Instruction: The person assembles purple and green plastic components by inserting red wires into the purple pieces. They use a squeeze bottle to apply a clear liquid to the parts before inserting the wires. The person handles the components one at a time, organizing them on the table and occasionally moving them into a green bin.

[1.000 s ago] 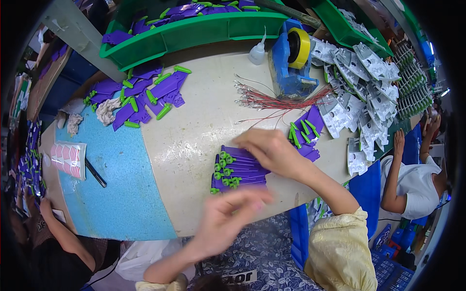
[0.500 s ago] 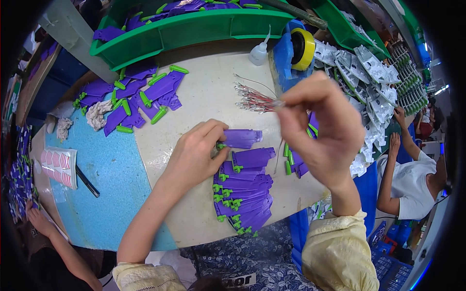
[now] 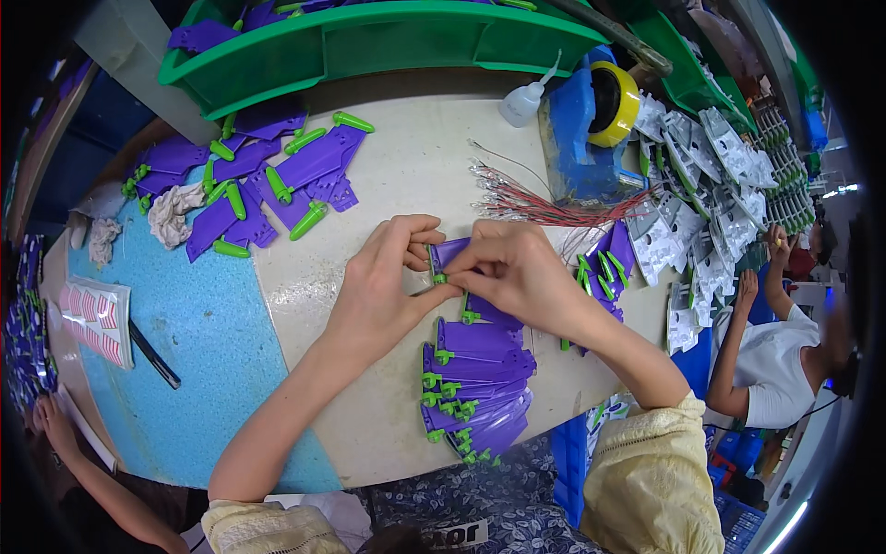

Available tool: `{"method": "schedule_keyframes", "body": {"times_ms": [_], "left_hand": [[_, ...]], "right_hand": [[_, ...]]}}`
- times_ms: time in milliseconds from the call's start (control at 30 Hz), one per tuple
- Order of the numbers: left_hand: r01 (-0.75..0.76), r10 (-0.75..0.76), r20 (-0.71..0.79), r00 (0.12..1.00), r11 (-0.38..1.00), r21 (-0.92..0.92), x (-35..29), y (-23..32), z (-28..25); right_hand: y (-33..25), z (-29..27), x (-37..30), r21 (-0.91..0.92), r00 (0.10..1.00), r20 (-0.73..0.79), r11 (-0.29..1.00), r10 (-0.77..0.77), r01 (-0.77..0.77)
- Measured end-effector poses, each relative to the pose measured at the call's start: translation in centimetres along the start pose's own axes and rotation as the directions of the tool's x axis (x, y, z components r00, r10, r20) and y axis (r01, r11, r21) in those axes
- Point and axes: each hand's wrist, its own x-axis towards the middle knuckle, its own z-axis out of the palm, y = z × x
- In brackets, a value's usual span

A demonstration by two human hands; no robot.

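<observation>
My left hand (image 3: pixel 377 291) is curled around the end of a flat purple plastic part (image 3: pixel 449 251), thumb and fingers on its edge. A small green clip (image 3: pixel 438 277) sits on that end, between my two hands. My right hand (image 3: pixel 521 272) comes in from the right, its thumb and forefinger pinched together beside the clip. Whatever those fingertips hold is too small to make out. Below my hands, several more purple parts (image 3: pixel 484 346) lie overlapped in a fanned row, green clips toward the left. A bundle of thin red wires (image 3: pixel 544 208) with pale tips lies just beyond my right hand.
At the back stands a green bin (image 3: pixel 397 46) of purple parts. A white squeeze bottle (image 3: pixel 522 103) and a blue tape dispenser (image 3: pixel 572 129) are beside it. Purple and green pieces (image 3: pixel 235 185) lie far left, grey-white mouldings (image 3: pixel 711 194) at right. A co-worker in white (image 3: pixel 766 360) sits right.
My right hand has left the wire bundle and come left and nearer to the purple part at my left hand. The wires now lie on the table. The view has shifted slightly.
</observation>
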Motion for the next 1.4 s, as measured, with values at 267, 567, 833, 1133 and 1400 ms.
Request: {"method": "schedule_keyframes", "body": {"times_ms": [267,567,833,1133,1400], "left_hand": [[0.01,-0.009,-0.035,0.999,0.999,0.031,0.1,0.1,0.0],[0.007,-0.006,-0.053,0.999,1.0,0.019,0.1,0.0,0.2],[0.005,-0.002,-0.055,0.998,0.999,0.038,0.1,0.1,0.2],[-0.113,0.12,-0.043,0.992,0.985,0.132,0.4,-0.3,0.4],[-0.35,0.368,0.039,0.929,0.839,0.416,1.2,0.0,0.0]], "right_hand": [[0.1,0.2,1.6,0.032,0.999,-0.028,0.999,0.027,-0.026],[-0.3,0.0,-0.6,0.07,1.0,0.028,0.997,0.006,-0.008],[1.1,-0.7,-0.4,0.14,0.994,0.099,0.989,0.039,-0.053],[0.9,-1.2,0.6,0.227,0.989,0.142,0.971,0.04,-0.072],[0.1,0.1,0.4,-0.113,0.939,-0.276,0.963,0.204,-0.243]]}}
